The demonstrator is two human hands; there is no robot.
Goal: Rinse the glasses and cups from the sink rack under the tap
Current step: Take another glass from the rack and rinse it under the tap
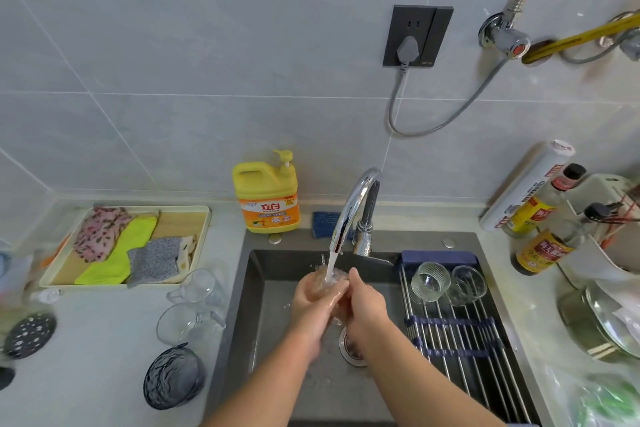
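Observation:
Water runs from the chrome tap (353,208) into a clear glass (330,282) held over the dark sink (273,305). My left hand (311,302) grips the glass from the left and my right hand (367,305) grips it from the right. The glass is mostly hidden between my fingers. On the roll-up sink rack (460,333) at the right stand a ribbed glass (430,281) and a plain clear glass (467,284). Two clear handled cups (199,288) (183,322) and a dark blue glass bowl (173,376) lie on the counter left of the sink.
A yellow detergent bottle (266,194) stands behind the sink, next to a blue sponge (325,224). A tray of cloths (128,246) sits at the back left. Sauce bottles (540,239), a foil roll (526,187) and a pot lid (609,319) crowd the right counter.

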